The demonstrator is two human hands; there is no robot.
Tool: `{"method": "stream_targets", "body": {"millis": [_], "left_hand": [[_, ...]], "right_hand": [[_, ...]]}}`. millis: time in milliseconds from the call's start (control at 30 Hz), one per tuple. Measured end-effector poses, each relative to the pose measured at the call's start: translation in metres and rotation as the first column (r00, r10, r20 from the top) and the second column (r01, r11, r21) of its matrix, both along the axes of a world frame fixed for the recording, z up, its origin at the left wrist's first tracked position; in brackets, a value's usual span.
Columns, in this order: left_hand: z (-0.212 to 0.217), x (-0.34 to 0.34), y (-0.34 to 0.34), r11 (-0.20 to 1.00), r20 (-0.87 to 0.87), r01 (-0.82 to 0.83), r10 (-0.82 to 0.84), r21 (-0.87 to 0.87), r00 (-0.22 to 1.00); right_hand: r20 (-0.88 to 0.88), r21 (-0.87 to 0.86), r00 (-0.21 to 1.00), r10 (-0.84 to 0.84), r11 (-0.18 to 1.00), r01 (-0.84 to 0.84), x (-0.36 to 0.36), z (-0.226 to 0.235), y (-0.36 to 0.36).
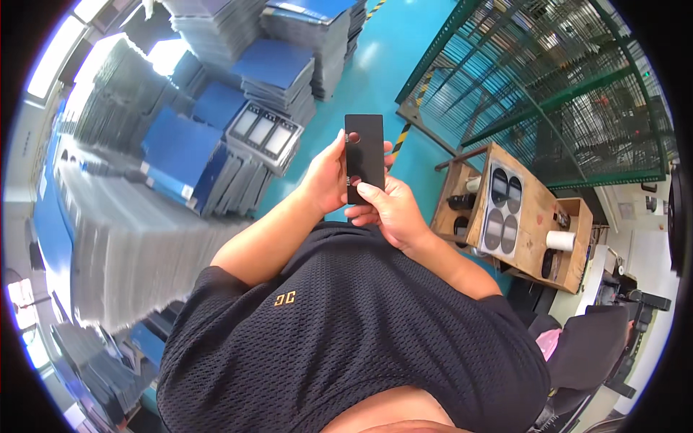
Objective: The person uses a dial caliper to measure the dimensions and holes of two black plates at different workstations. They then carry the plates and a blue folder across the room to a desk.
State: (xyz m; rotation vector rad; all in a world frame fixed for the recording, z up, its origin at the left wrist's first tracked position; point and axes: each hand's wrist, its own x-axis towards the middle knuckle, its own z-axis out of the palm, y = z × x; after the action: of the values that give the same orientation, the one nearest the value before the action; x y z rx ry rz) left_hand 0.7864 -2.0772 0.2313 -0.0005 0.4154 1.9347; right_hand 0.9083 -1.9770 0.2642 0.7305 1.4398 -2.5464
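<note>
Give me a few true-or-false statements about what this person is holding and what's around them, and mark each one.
1. Both hands hold one flat black panel. True: the left hand and the right hand both grip it.
2. The black panel lies on the wooden bench. False: it is held up in the air, clear of the bench.
3. A white roll sits on the wooden bench. True.
4. The floor is red. False: it is blue-green.
5. Stacks of trays stand to the person's left. True.
6. The green wire cage is on the person's left. False: it stands to the right.
</note>
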Motion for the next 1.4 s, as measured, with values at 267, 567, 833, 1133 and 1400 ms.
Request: {"method": "stream_targets", "body": {"millis": [267,567,833,1133,1400], "left_hand": [[-0.022,-0.174,0.114,0.989,0.086,0.103,-0.112,0.109,0.99],[-0.046,-0.344,0.292,0.994,0.18,0.11,-0.104,-0.024,0.978],[-0.062,-0.475,0.427,0.986,0.273,0.167,-0.168,0.029,0.947],[-0.08,-0.626,0.562,0.976,0.341,0.143,-0.08,-0.164,0.937],[-0.102,-0.707,0.672,0.969,0.371,0.161,-0.082,-0.186,0.925]], "right_hand": [[-0.017,-0.015,0.997,-0.074,0.997,0.074,-0.172,-0.007,0.098],[0.05,-0.097,0.995,-0.088,0.991,0.093,-0.345,-0.025,0.281],[0.095,-0.128,0.987,-0.128,0.982,0.139,-0.477,-0.039,0.412],[0.118,-0.005,0.961,-0.252,0.967,0.254,-0.583,-0.064,0.526],[0.444,0.281,0.774,-0.452,0.89,0.359,-0.518,-0.152,0.607]]}}
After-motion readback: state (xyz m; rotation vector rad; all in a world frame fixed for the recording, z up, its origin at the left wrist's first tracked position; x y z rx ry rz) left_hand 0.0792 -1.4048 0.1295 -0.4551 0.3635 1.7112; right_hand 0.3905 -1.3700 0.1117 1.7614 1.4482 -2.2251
